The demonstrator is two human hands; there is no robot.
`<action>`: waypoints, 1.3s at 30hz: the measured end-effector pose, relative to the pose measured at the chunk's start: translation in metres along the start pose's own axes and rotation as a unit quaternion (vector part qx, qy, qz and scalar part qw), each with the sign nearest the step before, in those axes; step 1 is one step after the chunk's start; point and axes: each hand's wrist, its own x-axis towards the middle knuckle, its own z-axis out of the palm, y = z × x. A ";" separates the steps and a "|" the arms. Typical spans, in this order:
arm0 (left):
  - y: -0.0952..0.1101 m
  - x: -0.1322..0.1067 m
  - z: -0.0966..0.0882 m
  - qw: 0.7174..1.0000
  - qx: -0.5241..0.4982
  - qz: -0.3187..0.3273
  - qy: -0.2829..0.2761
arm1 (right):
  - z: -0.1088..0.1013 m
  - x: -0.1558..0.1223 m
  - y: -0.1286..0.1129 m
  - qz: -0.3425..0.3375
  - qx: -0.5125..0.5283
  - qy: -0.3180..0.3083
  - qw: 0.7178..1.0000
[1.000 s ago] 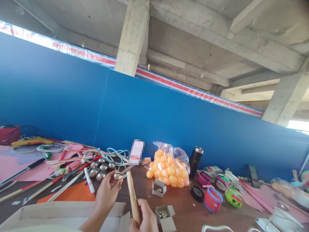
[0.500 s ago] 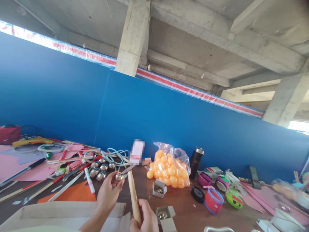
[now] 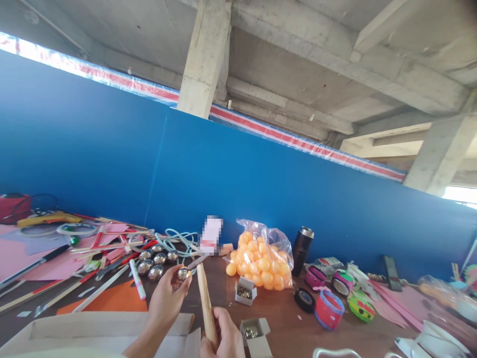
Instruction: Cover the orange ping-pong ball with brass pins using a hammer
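My left hand (image 3: 166,298) pinches a small shiny metal ball (image 3: 183,273) between thumb and fingertips, held just above the brown table. My right hand (image 3: 223,338) is wrapped round the lower end of a wooden stick (image 3: 205,302) that points up and away, its tip right beside the ball. Several more metal balls (image 3: 154,262) lie on the table just left of my left hand. A small open cardboard box (image 3: 254,334) of little metal parts sits by my right hand.
A clear bag of orange balls (image 3: 263,258), a black flask (image 3: 301,250), tape rolls (image 3: 328,306) and a second small box (image 3: 244,290) stand to the right. Pink paper (image 3: 22,253), sticks, a marker (image 3: 137,284) and cords clutter the left. A cardboard box (image 3: 93,333) lies nearest me; a blue wall (image 3: 238,184) closes the back.
Almost nothing differs; my left hand with the ball has shifted very slightly toward the stick's tip.
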 end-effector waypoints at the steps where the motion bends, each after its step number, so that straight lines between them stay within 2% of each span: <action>1: 0.001 0.000 0.000 1.000 0.000 0.000 -0.001 | 0.000 0.000 -0.001 0.001 0.001 -0.002 1.000; 11: 0.010 -0.004 0.000 1.000 -0.009 -0.007 -0.006 | -0.003 0.001 -0.007 -0.010 0.011 0.007 1.000; 30: 0.001 -0.001 -0.001 0.999 -0.035 -0.013 0.006 | -0.012 0.003 -0.022 -0.021 0.003 0.030 0.999; 35: 0.000 0.001 0.000 0.999 -0.042 -0.012 0.006 | -0.013 0.002 -0.021 -0.024 -0.001 0.012 1.000; 39: 0.002 0.000 -0.001 0.999 -0.038 -0.011 0.004 | -0.012 0.002 -0.020 -0.030 0.003 0.029 0.999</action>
